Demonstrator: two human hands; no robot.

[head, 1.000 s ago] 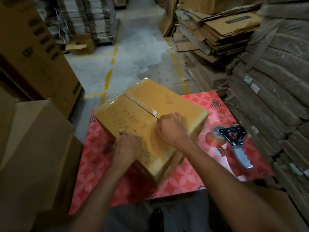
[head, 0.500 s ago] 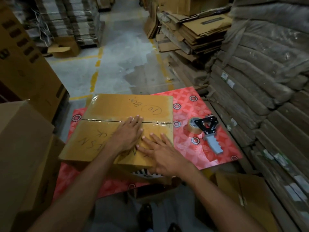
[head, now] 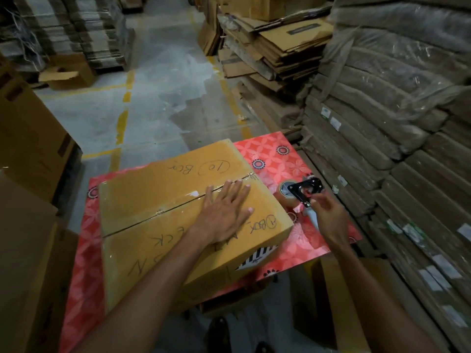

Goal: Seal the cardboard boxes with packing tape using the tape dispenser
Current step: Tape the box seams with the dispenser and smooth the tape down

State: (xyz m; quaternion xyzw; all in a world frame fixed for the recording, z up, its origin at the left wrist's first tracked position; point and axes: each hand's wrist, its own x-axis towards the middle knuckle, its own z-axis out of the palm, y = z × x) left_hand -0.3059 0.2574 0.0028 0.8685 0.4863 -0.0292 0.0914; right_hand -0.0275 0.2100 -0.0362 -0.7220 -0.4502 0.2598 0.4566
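A closed brown cardboard box (head: 158,200) with handwritten marks lies on a table covered by a red patterned cloth (head: 280,159). Clear tape shines along its centre seam. My left hand (head: 224,210) presses flat on the box top beside the seam, fingers straight. To the right of the box, a tape dispenser (head: 303,189) with a black frame, a brown tape roll and a grey handle lies on the cloth. My right hand (head: 328,215) reaches over its handle, and the loosely bent fingers touch the black frame. Most of the handle is hidden under that hand.
Tall stacks of flattened cardboard (head: 395,149) wall in the right side. Large brown boxes (head: 28,250) stand close on the left. An open carton (head: 356,301) sits below the table's right corner. Beyond the table runs a concrete aisle (head: 153,98) with yellow lines.
The box has been turned flat on the table. My right hand has left the box top and moved right to the tape dispenser. My left hand stays flat on the box.
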